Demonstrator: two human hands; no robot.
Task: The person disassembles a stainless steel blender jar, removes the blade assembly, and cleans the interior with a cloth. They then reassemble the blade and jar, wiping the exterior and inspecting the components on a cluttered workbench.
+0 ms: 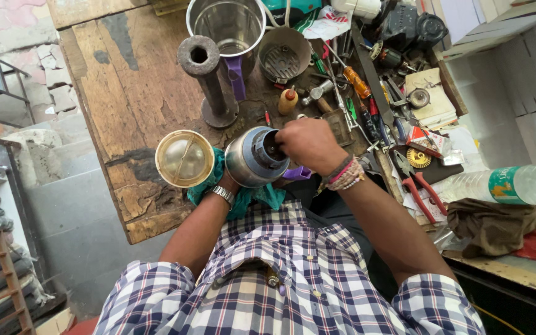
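I'm at a repair workshop: my scarred wooden table is crowded at one o'clock with screwdrivers, red-handled pliers, a brass gear and steel mixer jars at twelve.

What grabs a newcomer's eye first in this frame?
Dead centre, the steel mixer jar lies on its side, base toward the right hand, whose fingers sit on the jar's base; the left hand props it from below over a teal cloth. Left of it sits the round translucent lid on the worn wooden workbench. To the right, red-handled pliers lie among heaped tools.
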